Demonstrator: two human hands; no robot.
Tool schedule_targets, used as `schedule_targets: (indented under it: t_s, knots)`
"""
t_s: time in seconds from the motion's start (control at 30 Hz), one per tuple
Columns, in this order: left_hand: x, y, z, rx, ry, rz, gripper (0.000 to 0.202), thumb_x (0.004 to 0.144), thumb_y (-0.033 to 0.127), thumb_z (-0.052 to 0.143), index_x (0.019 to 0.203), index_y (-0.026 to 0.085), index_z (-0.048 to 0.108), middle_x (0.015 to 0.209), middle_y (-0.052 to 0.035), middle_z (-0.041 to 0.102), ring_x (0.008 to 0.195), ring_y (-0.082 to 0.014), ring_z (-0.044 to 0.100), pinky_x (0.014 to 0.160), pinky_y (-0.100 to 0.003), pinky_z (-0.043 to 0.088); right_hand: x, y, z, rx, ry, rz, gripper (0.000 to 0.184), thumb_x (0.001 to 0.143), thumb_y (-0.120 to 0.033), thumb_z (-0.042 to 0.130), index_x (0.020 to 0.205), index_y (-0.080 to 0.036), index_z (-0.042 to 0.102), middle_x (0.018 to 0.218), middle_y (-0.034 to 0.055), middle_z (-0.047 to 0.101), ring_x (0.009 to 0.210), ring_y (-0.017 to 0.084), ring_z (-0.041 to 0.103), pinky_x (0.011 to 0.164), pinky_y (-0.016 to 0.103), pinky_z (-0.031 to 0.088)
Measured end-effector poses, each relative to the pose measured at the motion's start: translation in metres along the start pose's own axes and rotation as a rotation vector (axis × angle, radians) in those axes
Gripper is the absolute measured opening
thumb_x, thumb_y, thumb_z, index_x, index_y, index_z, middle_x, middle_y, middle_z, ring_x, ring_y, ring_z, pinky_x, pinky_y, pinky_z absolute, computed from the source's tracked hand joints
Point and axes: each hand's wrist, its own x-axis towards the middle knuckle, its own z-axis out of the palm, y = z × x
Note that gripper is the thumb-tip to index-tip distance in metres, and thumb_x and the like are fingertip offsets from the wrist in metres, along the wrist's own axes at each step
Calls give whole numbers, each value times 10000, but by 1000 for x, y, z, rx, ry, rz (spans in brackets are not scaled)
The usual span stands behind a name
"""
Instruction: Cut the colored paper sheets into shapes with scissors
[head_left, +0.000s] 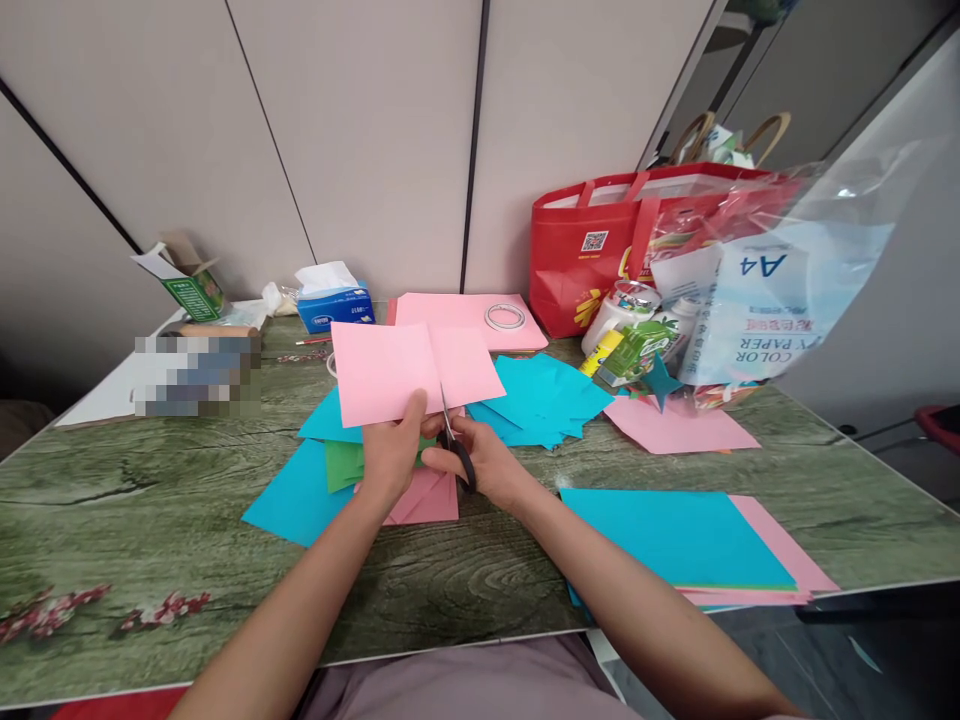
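A creased sheet of pink paper (382, 370) is held up above the table by my left hand (394, 445), thumb on top near its lower edge. My right hand (484, 460) grips black-handled scissors (461, 460), whose blades meet the paper at the lower end of its middle crease. Beneath my hands lie blue sheets (292, 500), a green sheet (343, 465) and pink pieces (431, 500). To the right of the held paper is a fanned pile of blue pieces (547, 395).
Pink sheets (457, 305) carry a roll of tape (505, 317) at the back. A tissue box (335, 308) stands left of them. A red bag (577, 255), glue stick (602, 353) and A4 paper pack (765, 300) crowd the right. Stacked blue paper (675, 535) lies by the front edge.
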Motion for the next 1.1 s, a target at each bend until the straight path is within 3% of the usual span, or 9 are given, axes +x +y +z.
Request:
schedule_targets:
  t_s: [0.47, 0.73, 1.1]
  knots:
    - [0, -3, -2, 26, 16, 49, 329, 661, 397, 610, 868, 141, 613, 828, -69, 671, 790, -202, 622, 735, -314, 483, 1, 7, 3, 31, 30, 28, 398, 563, -458, 730, 760, -162, 551, 628, -40, 478, 489, 78, 442, 479, 237, 386]
    - [0, -3, -3, 71, 3, 46, 300, 669, 413, 595, 803, 145, 614, 694, -42, 652, 702, -191, 620, 680, -305, 498, 1, 8, 3, 25, 55, 39, 372, 567, -441, 732, 710, -156, 540, 562, -43, 502, 452, 79, 452, 446, 224, 379]
    - [0, -4, -3, 75, -6, 21, 319, 692, 406, 585, 862, 138, 628, 805, -77, 679, 816, -218, 636, 790, -345, 487, 2, 12, 3, 33, 62, 40, 374, 569, -455, 724, 698, -164, 529, 530, -53, 495, 401, 73, 436, 404, 217, 339]
